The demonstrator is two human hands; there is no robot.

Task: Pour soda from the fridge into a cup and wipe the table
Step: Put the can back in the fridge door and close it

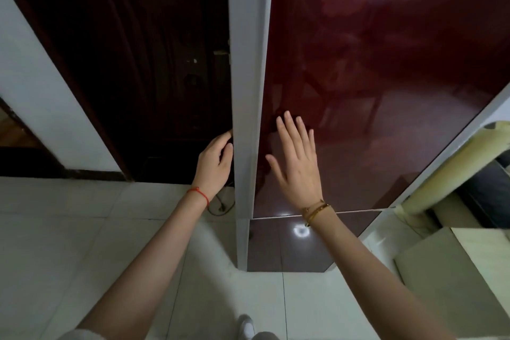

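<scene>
A tall fridge with a glossy dark red door point(386, 77) and a grey side edge point(247, 91) stands straight ahead. Its upper door is closed. My left hand point(216, 163) curls its fingers round the grey left edge of that door at about waist height. Flat against the red door front, just right of the edge, lies my right hand point(296, 157) with fingers straight and spread. A seam point(358, 210) separates the upper door from a lower door point(289, 246). No soda or cup is in view.
A dark brown door point(138, 64) stands left of the fridge, with a white wall point(41, 91) beside it. Pale floor tiles point(82, 243) lie underfoot. A pale yellow cylinder point(452, 168) and a light box point(455, 270) sit at the right. A cable point(220, 207) lies by the fridge base.
</scene>
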